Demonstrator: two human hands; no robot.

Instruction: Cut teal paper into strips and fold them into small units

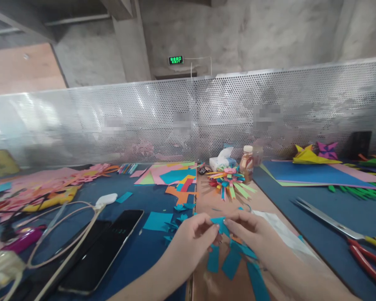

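Between my two hands is a small piece of blue paper, pinched at both sides. My left hand grips its left edge between thumb and fingers. On the right edge, my right hand has thumb and forefinger closed on the same piece. Below them lie several cut blue paper strips on the brown board. Just left of my left hand are small folded blue paper shapes and a flat blue paper square.
A phone and a white cable lie at left. Red-handled scissors rest at right. Further back stand a drink bottle, a tissue pack and a multicoloured paper flower bundle. A perforated metal divider closes off the far side.
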